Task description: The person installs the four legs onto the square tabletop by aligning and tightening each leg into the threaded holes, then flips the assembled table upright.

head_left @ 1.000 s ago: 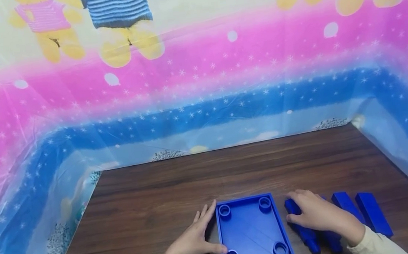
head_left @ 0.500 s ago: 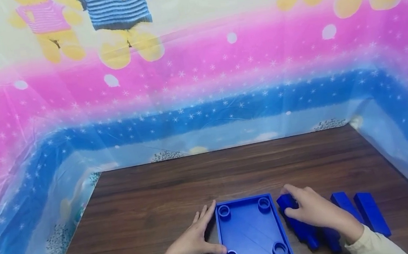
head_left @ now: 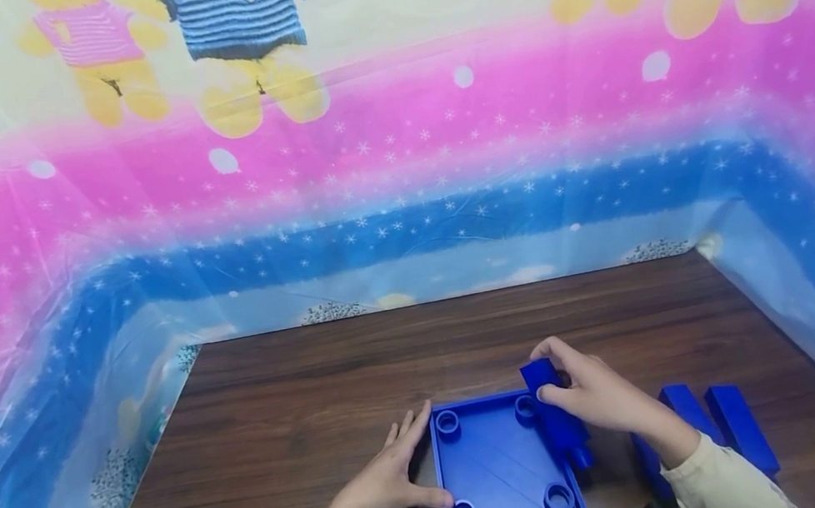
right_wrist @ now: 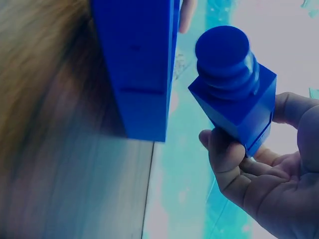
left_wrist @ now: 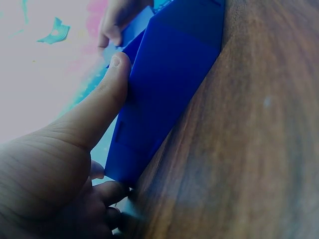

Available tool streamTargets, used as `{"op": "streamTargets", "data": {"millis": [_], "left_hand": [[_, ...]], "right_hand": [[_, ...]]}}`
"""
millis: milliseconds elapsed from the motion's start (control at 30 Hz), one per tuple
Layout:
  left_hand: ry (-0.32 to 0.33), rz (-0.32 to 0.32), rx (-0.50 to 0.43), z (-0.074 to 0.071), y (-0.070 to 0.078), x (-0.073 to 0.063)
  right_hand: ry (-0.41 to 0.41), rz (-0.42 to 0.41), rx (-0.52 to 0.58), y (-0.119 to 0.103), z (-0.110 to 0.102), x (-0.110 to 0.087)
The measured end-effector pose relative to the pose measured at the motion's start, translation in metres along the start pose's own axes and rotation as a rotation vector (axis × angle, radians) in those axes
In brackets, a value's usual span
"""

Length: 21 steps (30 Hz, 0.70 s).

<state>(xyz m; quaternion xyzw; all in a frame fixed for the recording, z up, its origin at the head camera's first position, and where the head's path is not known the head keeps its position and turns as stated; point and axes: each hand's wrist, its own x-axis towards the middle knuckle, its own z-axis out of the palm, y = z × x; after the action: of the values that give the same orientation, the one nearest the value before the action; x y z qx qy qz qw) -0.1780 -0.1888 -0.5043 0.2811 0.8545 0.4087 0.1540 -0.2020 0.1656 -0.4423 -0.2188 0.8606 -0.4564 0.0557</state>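
A blue square panel (head_left: 502, 461) with a raised rim and a round socket in each corner lies on the table. My left hand (head_left: 388, 478) rests against its left side, fingers extended and spread, thumb over the rim by the near left socket. In the left wrist view, the thumb touches the upper edge of the panel's side (left_wrist: 159, 94). My right hand (head_left: 605, 395) grips a square blue leg (head_left: 558, 421) between thumb and fingers, tilted over the panel's right edge. In the right wrist view, the leg's round threaded end (right_wrist: 224, 59) points away from the palm.
Another blue piece (head_left: 651, 469) lies partly hidden beneath my right forearm. Two more blue legs (head_left: 689, 406) (head_left: 743, 429) lie to the right of it. A printed cloth (head_left: 396, 155) hangs behind the brown wooden table (head_left: 301, 383) and along both its sides.
My right hand has lifted the leg from the table on the right and carried it left to the panel's right edge. The left hand and panel have stayed put.
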Motion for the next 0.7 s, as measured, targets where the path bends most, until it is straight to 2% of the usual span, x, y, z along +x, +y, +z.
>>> {"op": "streamTargets", "data": {"millis": [133, 400, 700], "left_hand": [[0.001, -0.004, -0.007, 0.000, 0.000, -0.001], [0.010, 0.016, -0.015, -0.001, 0.000, 0.000], [-0.007, -0.008, 0.003, -0.001, 0.001, 0.002]], "right_hand": [[-0.017, -0.016, 0.031, -0.009, 0.003, 0.009], [0.007, -0.087, 0.022, -0.024, 0.011, 0.028], [0.000, -0.110, 0.010, -0.042, 0.024, 0.047]]}}
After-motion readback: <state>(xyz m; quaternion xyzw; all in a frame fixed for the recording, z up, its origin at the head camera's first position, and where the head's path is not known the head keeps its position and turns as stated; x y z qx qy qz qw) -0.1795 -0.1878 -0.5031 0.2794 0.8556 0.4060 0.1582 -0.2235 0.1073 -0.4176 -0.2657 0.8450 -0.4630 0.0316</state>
